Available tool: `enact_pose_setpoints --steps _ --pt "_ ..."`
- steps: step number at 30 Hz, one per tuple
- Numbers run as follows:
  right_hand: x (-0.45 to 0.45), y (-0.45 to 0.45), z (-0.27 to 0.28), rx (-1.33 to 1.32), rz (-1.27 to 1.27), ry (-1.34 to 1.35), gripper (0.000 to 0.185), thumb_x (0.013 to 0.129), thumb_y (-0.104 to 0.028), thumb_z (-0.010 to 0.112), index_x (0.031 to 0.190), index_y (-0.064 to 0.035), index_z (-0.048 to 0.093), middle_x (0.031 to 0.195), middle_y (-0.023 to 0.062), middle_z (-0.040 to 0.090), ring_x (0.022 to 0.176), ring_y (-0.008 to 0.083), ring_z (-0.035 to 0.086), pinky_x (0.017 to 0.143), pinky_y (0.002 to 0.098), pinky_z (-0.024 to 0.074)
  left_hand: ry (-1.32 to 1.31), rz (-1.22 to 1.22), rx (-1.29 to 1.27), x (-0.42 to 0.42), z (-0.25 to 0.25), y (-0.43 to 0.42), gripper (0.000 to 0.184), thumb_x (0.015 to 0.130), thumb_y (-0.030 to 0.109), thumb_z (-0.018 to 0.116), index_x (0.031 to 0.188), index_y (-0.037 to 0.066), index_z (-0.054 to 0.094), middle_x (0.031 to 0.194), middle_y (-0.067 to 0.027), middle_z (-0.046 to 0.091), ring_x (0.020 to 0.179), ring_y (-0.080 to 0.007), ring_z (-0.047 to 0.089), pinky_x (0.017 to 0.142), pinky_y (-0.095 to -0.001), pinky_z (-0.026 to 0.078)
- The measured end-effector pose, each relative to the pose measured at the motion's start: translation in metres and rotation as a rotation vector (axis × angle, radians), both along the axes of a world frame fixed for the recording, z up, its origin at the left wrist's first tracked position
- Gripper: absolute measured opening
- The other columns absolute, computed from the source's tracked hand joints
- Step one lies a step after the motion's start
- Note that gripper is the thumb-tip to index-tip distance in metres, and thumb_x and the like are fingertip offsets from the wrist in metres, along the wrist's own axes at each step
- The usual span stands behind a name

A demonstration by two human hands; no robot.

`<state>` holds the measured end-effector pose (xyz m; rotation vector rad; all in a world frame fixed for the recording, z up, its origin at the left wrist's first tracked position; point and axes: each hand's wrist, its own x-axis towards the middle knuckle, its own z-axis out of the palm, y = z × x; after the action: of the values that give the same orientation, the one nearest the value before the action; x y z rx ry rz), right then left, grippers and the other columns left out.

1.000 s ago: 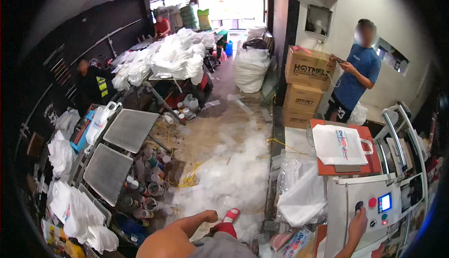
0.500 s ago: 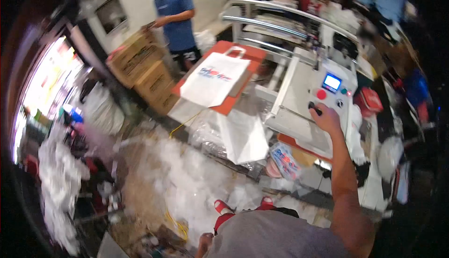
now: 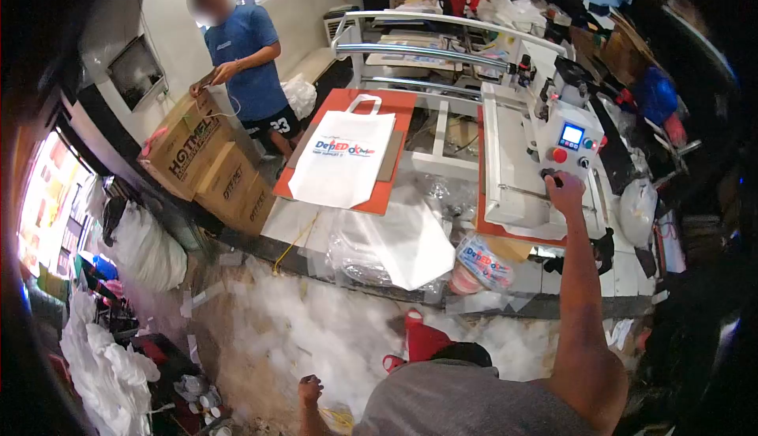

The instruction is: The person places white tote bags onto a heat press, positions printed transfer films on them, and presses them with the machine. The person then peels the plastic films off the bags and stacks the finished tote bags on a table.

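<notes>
My right hand (image 3: 565, 193) is closed round a black handle on the front of the white heat press (image 3: 517, 159), below its lit screen and red button. Low in the view, my left hand (image 3: 310, 389) hangs over the floor with its fingers curled; anything inside it is too small to tell. A white tote bag (image 3: 341, 159) with a printed logo lies flat on the red platen (image 3: 401, 109), left of the press head. Printed film sheets (image 3: 483, 262) lie just below the press.
A person in a blue shirt (image 3: 246, 57) stands behind stacked cardboard boxes (image 3: 189, 144). Plain white bags (image 3: 410, 238) in clear plastic lie below the platen. White scraps (image 3: 316, 317) cover the floor; a full white sack (image 3: 146, 246) stands left. A yellow cord (image 3: 294, 244) hangs at the ledge.
The view has swung right, bringing the press to the centre right. My right hand stays at the black handle. The bag still lies on the red platen.
</notes>
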<state>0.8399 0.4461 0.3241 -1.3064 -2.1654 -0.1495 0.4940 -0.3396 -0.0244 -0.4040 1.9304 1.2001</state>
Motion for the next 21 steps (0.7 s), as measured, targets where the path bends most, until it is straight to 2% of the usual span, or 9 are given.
enact_pose_setpoints --steps 5,7,9,12,15,17,19,20,21 --pt "-0.011 -0.009 0.001 0.046 0.003 0.014 0.026 0.081 -0.036 0.069 0.086 -0.01 0.068 0.086 0.007 0.067 0.089 0.0301 0.059 0.088 0.0468 0.0381 0.076 -0.137 0.018 -0.003 -0.006 0.059 0.017 0.091 0.019 0.059 0.098 0.004 0.063 0.084 -0.0084 0.067 0.06 -0.015 0.065 0.044 -0.0273 0.046" --pt "-0.011 -0.004 -0.007 0.152 0.069 0.062 0.02 0.081 -0.031 0.071 0.084 -0.0119 0.066 0.082 0.0041 0.064 0.086 0.0273 0.057 0.088 0.0453 0.0366 0.259 -0.548 0.485 -0.021 -0.083 0.034 0.021 0.089 0.025 0.063 0.091 0.005 0.068 0.078 -0.0064 0.067 0.06 -0.0151 0.065 0.047 -0.0292 0.049" --pt "-0.013 -0.004 -0.008 0.174 0.099 0.102 0.018 0.081 -0.03 0.071 0.083 -0.0131 0.065 0.078 0.0029 0.062 0.086 0.0259 0.055 0.086 0.044 0.0365 0.144 -0.565 -0.037 -0.011 -0.018 0.073 0.023 0.085 0.028 0.064 0.089 0.007 0.071 0.073 -0.0066 0.067 0.063 -0.018 0.066 0.052 -0.0331 0.052" --pt "-0.015 -0.009 0.004 0.101 0.02 0.05 0.018 0.08 -0.027 0.072 0.082 -0.012 0.064 0.08 0.0042 0.062 0.086 0.0268 0.054 0.086 0.0437 0.0366 0.093 -0.758 -0.128 -0.037 -0.046 0.07 0.024 0.083 0.028 0.063 0.092 0.007 0.072 0.073 -0.0078 0.068 0.066 -0.0195 0.067 0.056 -0.0344 0.053" --pt "-0.019 -0.021 0.004 0.09 0.026 0.01 0.016 0.08 -0.02 0.073 0.088 -0.0088 0.063 0.09 0.0094 0.063 0.09 0.0307 0.056 0.088 0.0458 0.0388 0.007 -0.682 -0.177 -0.097 -0.07 0.079 0.026 0.082 0.028 0.062 0.096 0.008 0.072 0.074 -0.009 0.069 0.069 -0.0211 0.067 0.059 -0.0358 0.054" --pt "-0.042 -0.035 0.012 0.188 -0.017 0.195 0.02 0.079 -0.011 0.072 0.096 -0.0064 0.063 0.1 0.0151 0.062 0.098 0.0353 0.056 0.091 0.0469 0.0411 0.256 -0.86 -0.276 -0.16 -0.077 0.104 0.023 0.081 0.026 0.06 0.09 0.008 0.071 0.078 -0.0127 0.071 0.074 -0.0276 0.068 0.063 -0.0411 0.054" --pt "-0.061 -0.054 0.005 0.3 -0.105 0.226 0.021 0.082 0.001 0.061 0.103 -0.0018 0.06 0.104 0.0177 0.06 0.102 0.0387 0.055 0.094 0.0461 0.0418 1.439 -1.442 -0.03 -0.217 -0.045 0.141 0.017 0.087 0.019 0.054 0.076 0.01 0.064 0.075 -0.0128 0.066 0.067 -0.0363 0.063 0.063 -0.0477 0.052" --pt "-0.079 -0.068 -0.002 0.262 -0.16 0.303 0.022 0.082 0.003 0.059 0.104 -0.0013 0.059 0.105 0.0177 0.06 0.103 0.0384 0.055 0.094 0.0461 0.0416 1.031 -1.092 -0.293 -0.234 -0.033 0.175 0.021 0.09 0.02 0.05 0.081 0.008 0.065 0.079 -0.0149 0.065 0.072 -0.0383 0.063 0.067 -0.0483 0.052" --pt "-0.1 -0.083 -0.012 0.217 -0.217 0.383 0.023 0.083 0.004 0.057 0.105 -0.0007 0.058 0.105 0.0177 0.06 0.103 0.0381 0.055 0.094 0.0461 0.0414 1.069 -1.441 -0.371 -0.254 0.03 0.223 0.024 0.092 0.022 0.05 0.087 0.004 0.064 0.088 -0.0201 0.066 0.084 -0.0418 0.064 0.073 -0.0495 0.051"
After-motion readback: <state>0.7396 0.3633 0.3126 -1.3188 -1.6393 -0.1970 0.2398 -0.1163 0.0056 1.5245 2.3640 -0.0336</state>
